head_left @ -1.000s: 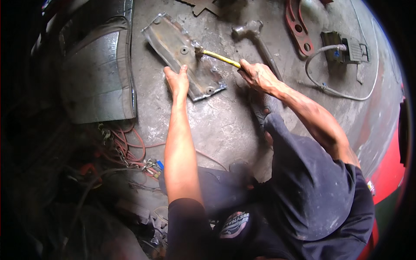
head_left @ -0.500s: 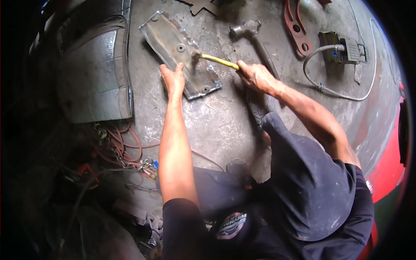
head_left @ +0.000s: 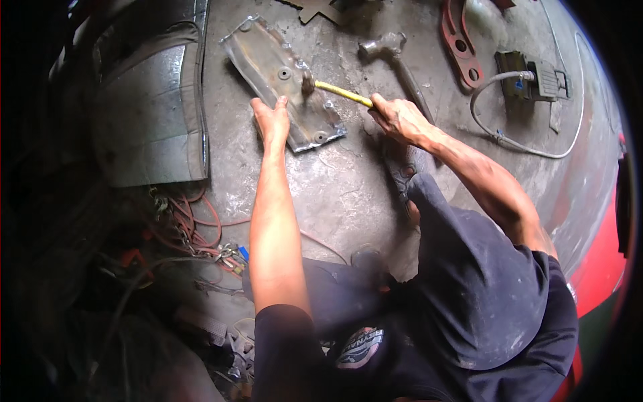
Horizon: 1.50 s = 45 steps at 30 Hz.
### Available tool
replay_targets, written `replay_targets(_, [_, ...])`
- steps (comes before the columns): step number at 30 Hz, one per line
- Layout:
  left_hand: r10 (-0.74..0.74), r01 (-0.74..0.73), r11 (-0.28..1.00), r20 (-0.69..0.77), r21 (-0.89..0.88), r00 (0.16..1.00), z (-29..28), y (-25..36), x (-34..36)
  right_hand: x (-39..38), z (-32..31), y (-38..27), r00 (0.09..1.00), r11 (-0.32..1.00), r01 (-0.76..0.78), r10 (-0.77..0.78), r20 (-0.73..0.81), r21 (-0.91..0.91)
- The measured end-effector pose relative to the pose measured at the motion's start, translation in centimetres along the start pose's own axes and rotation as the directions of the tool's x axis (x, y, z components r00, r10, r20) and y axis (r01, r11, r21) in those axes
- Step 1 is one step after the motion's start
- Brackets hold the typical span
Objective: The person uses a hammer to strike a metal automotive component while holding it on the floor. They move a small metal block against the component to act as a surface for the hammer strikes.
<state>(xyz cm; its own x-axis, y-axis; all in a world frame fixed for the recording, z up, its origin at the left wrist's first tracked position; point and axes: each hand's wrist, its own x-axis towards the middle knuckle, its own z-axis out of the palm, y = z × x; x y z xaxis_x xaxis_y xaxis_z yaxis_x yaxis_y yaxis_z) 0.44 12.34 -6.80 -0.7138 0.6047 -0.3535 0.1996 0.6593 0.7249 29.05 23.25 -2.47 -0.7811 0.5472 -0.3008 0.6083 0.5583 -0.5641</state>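
a metal panel (head_left: 268,63) is lying slanted on the concrete floor (head_left: 341,194) in front of the person. its near long edge is being held by the left hand (head_left: 271,122); thumb and fingers are standing apart, the thumb at the edge, the other fingers mostly hidden. a yellow-handled hammer (head_left: 335,90) is being gripped by the right hand (head_left: 400,120), fingers closed round the handle, with the hammer's head being held over the panel; whether they are touching cannot be told.

progress: work is being judged as under way, not finished, since panel and hammer are both being held. two round fittings are already sitting in the panel. the far long edge is looking ragged and rusty streaks are showing on the face; how much is remaining cannot be told. a bigger hammer (head_left: 408,82) is lying unused nearby; a red bracket (head_left: 466,60) and a hosed pedal unit (head_left: 548,80) are lying farther right, untouched.
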Motion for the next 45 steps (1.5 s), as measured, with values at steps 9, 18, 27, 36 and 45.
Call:
replay_targets(9, [0.019,-0.019,0.999,-0.011,0.027,1.000,0.3,0.4,0.1,-1.0,0.0,0.6,0.992,0.996,0.085,-0.081,-0.092,0.036])
replay_targets(18, [0.012,-0.013,0.999,-0.029,-0.035,1.000,-0.8,-0.5,-0.4,-0.1,-2.3,-5.6,0.902,0.949,0.249,-0.153,-0.404,0.195])
replay_targets(27, [-0.018,0.018,1.000,-0.042,0.013,0.999,-1.1,-0.4,0.1,2.1,-3.3,-4.8,0.952,0.990,0.120,-0.094,-0.292,0.073])
replay_targets(36, [-0.008,0.008,1.000,-0.012,-0.028,1.000,-0.7,-0.7,-0.6,1.4,-1.8,-1.5,0.991,0.998,-0.055,0.055,-0.120,0.005])
replay_targets(45, [-0.002,0.002,0.998,-0.005,-0.063,1.000,0.9,-1.1,-2.4,-0.4,-0.8,-2.7,0.950,0.983,0.181,-0.165,-0.264,0.037])
